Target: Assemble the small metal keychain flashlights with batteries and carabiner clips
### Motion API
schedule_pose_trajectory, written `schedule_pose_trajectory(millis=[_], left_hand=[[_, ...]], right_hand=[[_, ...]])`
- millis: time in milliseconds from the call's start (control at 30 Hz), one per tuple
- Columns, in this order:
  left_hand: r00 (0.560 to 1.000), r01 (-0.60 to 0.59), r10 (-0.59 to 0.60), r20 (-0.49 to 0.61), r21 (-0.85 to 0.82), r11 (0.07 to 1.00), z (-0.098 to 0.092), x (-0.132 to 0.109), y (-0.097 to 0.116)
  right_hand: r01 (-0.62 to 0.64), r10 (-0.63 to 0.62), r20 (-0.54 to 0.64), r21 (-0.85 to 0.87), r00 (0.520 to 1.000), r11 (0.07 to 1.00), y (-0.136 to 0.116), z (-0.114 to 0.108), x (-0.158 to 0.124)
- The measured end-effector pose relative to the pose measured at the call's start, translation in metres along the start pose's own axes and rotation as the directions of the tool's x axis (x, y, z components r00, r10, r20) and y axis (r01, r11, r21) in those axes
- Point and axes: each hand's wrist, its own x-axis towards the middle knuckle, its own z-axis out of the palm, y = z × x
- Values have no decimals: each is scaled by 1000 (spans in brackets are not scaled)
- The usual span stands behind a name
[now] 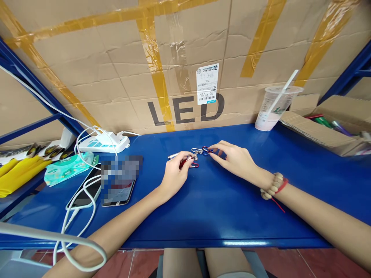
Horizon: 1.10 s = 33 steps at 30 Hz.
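My left hand (175, 173) is closed around a small red metal piece (182, 163) with a silver end, just above the blue tabletop. A red carabiner (195, 165) sticks out beside its fingertips, and part of the held piece is hidden by the fingers. Past the knuckles lies a slim silver stick-like thing (173, 156). To the right, the thumb and index finger of my right hand (236, 159) pinch the edge of a blue carabiner (206, 151). A silver carabiner (197, 150) lies between the two hands.
Two phones (87, 189) and white cables lie left, with a power strip (104, 143) and a wipes pack (69, 168) behind. A plastic cup (268, 112) with a straw stands back right, beside an open cardboard box (307, 129). A big carton (116, 85) walls the back.
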Motion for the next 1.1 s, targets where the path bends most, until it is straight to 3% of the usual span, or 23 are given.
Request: schedule_pose_trajectory(millis=[167, 333, 500, 667, 1100], left_hand=[[1000, 18, -19, 12, 63, 998, -1, 0, 1], [1000, 26, -26, 6, 60, 998, -1, 0, 0], [1000, 13, -13, -10, 64, 998, -1, 1, -2], [1000, -11, 10, 8, 136, 991, -2, 1, -4], [987, -162, 145, 74, 316, 935, -3, -2, -3]], right_hand=[[47, -50, 55, 44, 997, 998, 1, 7, -1], [187, -202, 122, 123, 972, 975, -5, 5, -4], [328, -403, 244, 296, 882, 897, -18, -2, -10], [430, -500, 292, 272, 816, 861, -26, -1, -15], [381, -426, 277, 203, 861, 902, -21, 5, -12]])
